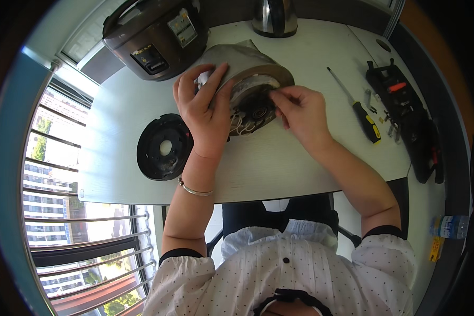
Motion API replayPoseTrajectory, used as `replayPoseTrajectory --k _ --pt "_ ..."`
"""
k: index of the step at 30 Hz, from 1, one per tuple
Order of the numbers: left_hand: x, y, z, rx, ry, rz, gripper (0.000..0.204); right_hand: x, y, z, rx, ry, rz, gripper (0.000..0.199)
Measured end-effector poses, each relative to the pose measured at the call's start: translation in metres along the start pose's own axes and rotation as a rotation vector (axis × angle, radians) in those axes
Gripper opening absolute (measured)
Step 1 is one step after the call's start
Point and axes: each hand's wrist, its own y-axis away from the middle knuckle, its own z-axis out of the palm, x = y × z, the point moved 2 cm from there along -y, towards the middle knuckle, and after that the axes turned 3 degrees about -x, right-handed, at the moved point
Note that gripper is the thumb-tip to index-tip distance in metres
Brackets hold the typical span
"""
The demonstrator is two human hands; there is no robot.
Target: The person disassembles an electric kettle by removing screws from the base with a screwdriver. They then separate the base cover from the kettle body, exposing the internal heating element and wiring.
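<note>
The left hand (205, 113) clasps the tipped, stiff, likely slippery steel kettle body (245, 66) by its wall, while the right hand (300, 113) pinches delicate parts in its open base.

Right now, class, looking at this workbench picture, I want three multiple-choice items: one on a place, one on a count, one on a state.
1. Where does the round black base plate lie?
A. left of the left hand
B. on the rice cooker
C. beside the screwdriver

2. How many screwdrivers lie on the table?
A. none
B. one
C. three

3. How is the metal kettle body positioned?
A. upright with lid on
B. hanging off the edge
C. tipped on its side, underside open

Answers: 1 A, the plate sits alone by the left wrist. 2 B, one yellow-and-black handle shows. 3 C, wires show where the right hand picks.
</note>
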Motion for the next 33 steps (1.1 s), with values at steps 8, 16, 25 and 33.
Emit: replayPoseTrajectory --k 8,16,25,33 --pt "0.002 0.0 0.0 0.015 0.03 0.033 0.026 0.0 0.002 0.005 0.051 -0.007 -0.037 0.016" --pt "0.0 0.0 0.002 0.026 0.04 0.045 0.025 0.002 0.0 0.009 0.101 0.137 -0.132 0.014" --pt "-0.002 0.0 0.002 0.02 0.054 0.042 0.024 0.004 -0.009 -0.002 0.018 0.308 -0.321 0.01" --pt "-0.002 -0.001 0.001 0.012 0.052 0.041 0.025 0.004 -0.013 -0.01 -0.054 0.57 -0.793 0.006"
